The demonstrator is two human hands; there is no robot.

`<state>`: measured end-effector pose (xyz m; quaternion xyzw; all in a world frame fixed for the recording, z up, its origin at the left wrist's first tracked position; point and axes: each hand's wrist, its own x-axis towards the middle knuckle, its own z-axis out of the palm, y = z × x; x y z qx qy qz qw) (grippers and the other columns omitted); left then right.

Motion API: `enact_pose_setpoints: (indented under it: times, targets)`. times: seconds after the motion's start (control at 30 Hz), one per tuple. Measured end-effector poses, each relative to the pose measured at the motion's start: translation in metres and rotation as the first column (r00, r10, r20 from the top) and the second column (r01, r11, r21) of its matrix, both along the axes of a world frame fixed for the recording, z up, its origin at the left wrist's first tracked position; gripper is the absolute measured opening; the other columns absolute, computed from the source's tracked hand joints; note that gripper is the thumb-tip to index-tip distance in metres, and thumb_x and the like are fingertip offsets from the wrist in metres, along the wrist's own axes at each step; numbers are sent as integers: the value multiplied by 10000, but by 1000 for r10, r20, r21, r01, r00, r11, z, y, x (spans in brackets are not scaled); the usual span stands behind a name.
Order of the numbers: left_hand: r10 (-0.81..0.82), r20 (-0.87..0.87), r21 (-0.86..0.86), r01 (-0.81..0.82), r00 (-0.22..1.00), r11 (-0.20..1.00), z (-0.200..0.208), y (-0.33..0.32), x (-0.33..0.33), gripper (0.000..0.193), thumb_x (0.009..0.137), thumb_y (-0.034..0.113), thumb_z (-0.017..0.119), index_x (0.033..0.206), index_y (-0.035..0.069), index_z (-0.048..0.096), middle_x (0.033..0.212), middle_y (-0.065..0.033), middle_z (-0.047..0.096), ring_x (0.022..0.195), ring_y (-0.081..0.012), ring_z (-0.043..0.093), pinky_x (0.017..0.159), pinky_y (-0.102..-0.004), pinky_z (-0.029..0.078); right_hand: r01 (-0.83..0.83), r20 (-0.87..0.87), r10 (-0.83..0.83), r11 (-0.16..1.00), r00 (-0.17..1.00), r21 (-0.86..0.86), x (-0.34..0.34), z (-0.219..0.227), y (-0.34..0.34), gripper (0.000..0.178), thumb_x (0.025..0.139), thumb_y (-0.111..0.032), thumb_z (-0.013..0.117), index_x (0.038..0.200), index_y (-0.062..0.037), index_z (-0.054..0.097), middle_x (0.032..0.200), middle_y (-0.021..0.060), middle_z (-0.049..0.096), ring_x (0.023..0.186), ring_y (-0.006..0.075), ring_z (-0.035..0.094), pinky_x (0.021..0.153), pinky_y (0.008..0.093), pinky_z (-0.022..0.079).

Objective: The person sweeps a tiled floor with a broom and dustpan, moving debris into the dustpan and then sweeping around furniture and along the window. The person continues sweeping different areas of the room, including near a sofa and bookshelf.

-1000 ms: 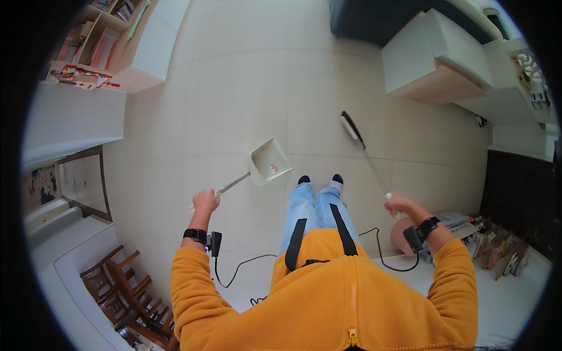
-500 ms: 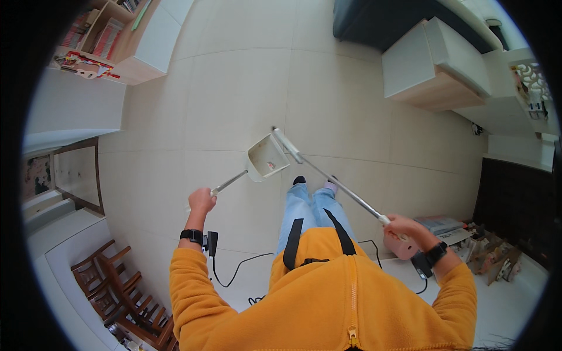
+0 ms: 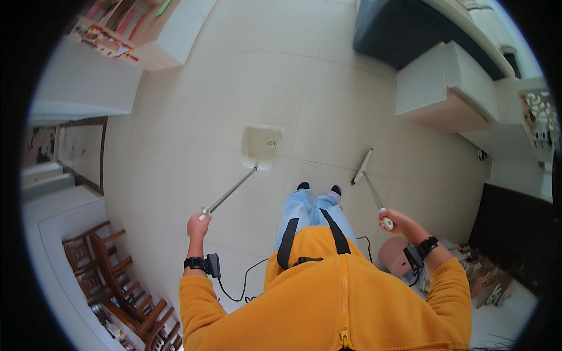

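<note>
A long-handled white dustpan (image 3: 256, 142) is out in front of me, a little left of my feet. Some small bits of litter (image 3: 271, 144) lie in its pan. My left hand (image 3: 199, 224) is closed round the white top of its metal handle. To the right, my right hand (image 3: 396, 220) grips the white end of a broom's handle. The broom (image 3: 364, 166) has a narrow white head with dark bristles, and it is off to the right of my feet, apart from the dustpan.
Pale floor tiles (image 3: 234, 88) spread ahead. Wooden chairs (image 3: 117, 275) stand at the lower left, a shelf cabinet (image 3: 170, 41) at the upper left. A white cabinet (image 3: 436, 88) is at the upper right. A pink bin (image 3: 394, 255) stands by my right forearm; a black cable (image 3: 246, 284) hangs near my left.
The broom head has swung right, away from the dustpan's mouth to the right of my feet. The dustpan has turned so that its handle slants down to my left hand.
</note>
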<state>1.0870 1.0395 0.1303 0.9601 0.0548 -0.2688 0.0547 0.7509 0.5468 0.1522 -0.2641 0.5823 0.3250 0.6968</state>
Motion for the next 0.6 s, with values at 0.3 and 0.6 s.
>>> enact_pose_setpoints:
  times: [0.3, 0.6]
  targets:
    - [354, 155, -121, -338, 922, 933, 34, 81, -78, 328, 596, 331, 613, 783, 62, 604, 648, -114, 571, 601, -236, 548, 549, -316, 411, -292, 238, 277, 956, 931, 33, 173, -40, 10, 79, 658, -104, 485, 638, -45, 436, 509, 31, 450, 403, 119, 453, 358, 241, 377]
    - [734, 264, -250, -691, 625, 678, 35, 75, -171, 304, 606, 268, 620, 776, 17, 596, 601, -85, 561, 548, -147, 502, 524, -284, 393, -862, 162, 876, 479, 455, -165, 235, -6, -38, 130, 658, -110, 501, 689, 8, 456, 532, 82, 441, 409, 189, 465, 351, 307, 397]
